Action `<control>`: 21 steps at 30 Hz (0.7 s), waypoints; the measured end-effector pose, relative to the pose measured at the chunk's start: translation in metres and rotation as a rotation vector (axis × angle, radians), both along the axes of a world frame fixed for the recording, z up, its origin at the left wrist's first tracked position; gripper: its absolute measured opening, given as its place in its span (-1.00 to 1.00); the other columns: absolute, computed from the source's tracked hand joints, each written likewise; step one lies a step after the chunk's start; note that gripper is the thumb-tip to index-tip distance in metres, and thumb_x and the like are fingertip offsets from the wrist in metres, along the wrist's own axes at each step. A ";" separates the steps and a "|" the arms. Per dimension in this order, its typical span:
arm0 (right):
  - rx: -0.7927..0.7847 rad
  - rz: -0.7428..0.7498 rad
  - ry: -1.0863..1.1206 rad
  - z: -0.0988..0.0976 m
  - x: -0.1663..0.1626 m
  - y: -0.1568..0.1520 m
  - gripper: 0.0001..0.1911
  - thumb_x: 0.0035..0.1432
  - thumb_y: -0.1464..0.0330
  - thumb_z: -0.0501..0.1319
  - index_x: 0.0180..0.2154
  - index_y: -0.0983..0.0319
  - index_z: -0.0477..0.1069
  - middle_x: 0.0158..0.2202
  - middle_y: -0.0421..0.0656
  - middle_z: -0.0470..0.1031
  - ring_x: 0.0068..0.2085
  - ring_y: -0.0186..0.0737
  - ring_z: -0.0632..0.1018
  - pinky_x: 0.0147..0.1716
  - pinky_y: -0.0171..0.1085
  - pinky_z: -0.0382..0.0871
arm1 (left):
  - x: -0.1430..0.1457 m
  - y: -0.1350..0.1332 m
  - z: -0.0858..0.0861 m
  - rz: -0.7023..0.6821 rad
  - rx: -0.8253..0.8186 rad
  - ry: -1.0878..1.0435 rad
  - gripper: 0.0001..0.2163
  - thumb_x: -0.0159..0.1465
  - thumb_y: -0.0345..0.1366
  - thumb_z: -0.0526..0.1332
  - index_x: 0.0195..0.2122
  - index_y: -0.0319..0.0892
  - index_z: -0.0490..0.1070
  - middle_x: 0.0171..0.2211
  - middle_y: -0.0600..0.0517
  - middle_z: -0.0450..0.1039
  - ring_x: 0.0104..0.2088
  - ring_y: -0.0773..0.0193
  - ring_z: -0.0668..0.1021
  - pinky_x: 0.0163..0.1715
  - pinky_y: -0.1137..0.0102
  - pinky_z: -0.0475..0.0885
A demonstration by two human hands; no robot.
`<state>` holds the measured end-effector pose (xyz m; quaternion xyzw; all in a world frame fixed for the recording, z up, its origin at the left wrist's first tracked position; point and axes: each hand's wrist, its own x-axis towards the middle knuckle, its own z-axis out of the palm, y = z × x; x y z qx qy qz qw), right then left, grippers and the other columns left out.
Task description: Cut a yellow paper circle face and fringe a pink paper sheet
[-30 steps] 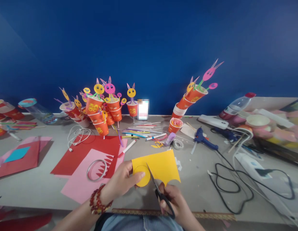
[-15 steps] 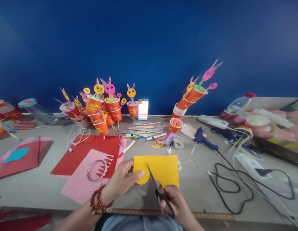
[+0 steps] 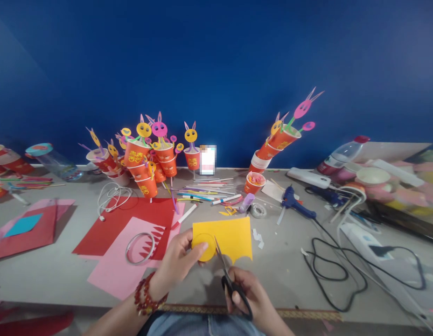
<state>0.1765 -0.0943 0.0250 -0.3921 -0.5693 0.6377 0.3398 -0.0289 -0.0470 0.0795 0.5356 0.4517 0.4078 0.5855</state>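
Lower centre: your left hand (image 3: 177, 263) pinches the yellow paper (image 3: 234, 234), your right hand (image 3: 249, 296) grips the scissors (image 3: 224, 270); turn the paper, not the blades, along the curve.

Bare surface (image 3: 282, 266) is sitting open right of the hands; black cable (image 3: 328, 275) and glue gun (image 3: 296, 205) are crowding further right.

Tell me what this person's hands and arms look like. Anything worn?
No sleeves or gloves show. At the wrist of the left hand sits a bracelet of round red beads, seemingly in two strands. The right hand shows no jewellery.
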 end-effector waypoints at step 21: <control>-0.114 0.273 -0.048 0.042 0.025 0.017 -0.39 0.10 -0.24 0.11 -0.41 0.20 0.23 -0.59 -0.24 0.40 -0.63 -0.43 0.21 -0.64 -0.42 0.00 | -0.006 -0.003 0.003 -0.137 -0.080 -0.076 -0.66 0.25 -0.04 0.27 -0.24 -0.28 0.45 -0.42 -0.02 0.46 -0.49 0.33 0.45 -0.52 0.47 0.37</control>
